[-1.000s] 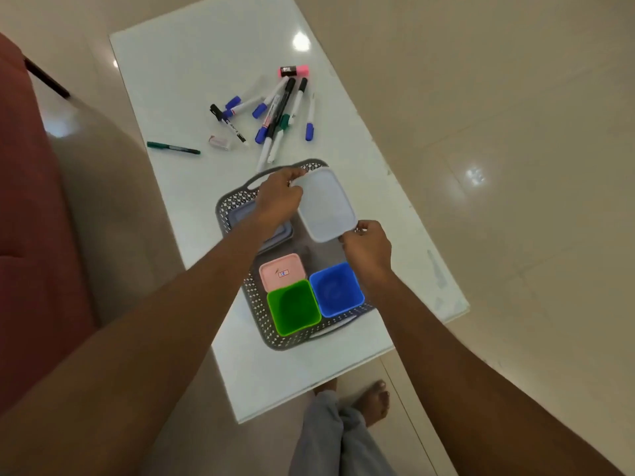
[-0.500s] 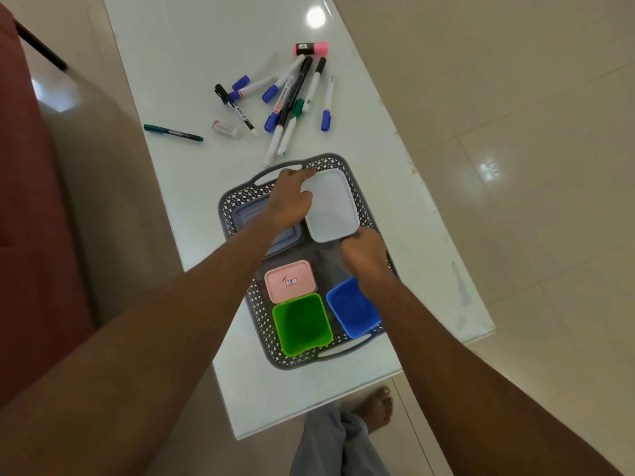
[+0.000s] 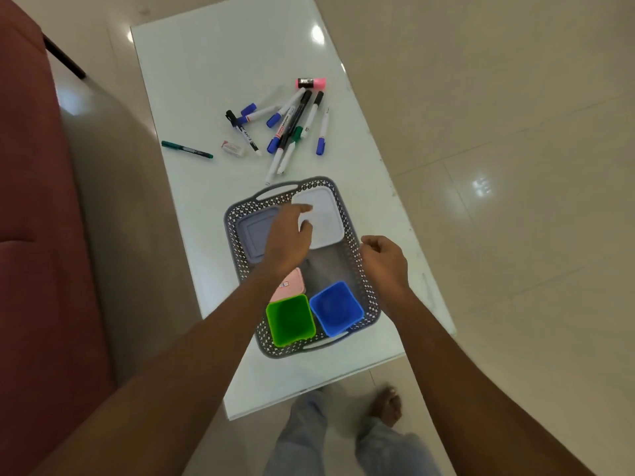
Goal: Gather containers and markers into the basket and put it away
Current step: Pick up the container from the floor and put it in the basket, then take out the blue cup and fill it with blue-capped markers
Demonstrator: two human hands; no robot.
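Observation:
A grey perforated basket [image 3: 360,269] sits on the white table [image 3: 213,80]. Inside it lie a white lidded container [image 3: 324,214] at the far right, a grey-lilac lid [image 3: 254,231] at the far left, a pink container [image 3: 292,285], a green cup [image 3: 290,319] and a blue cup [image 3: 336,309]. My left hand [image 3: 288,238] hovers over the basket with fingers apart, holding nothing. My right hand [image 3: 385,261] is loosely curled above the basket's right rim, holding nothing. Several markers [image 3: 292,121] lie in a loose pile beyond the basket.
A green pen [image 3: 187,150] and a small white eraser [image 3: 233,148] lie left of the marker pile, and a pink highlighter [image 3: 311,83] lies at its far end. A red sofa [image 3: 34,235] runs along the left. My legs and a bare foot [image 3: 386,405] show below the table's near edge.
Both hands held the white container above the basket, set it down in the far right corner, then let go. Now they have drawn back from it.

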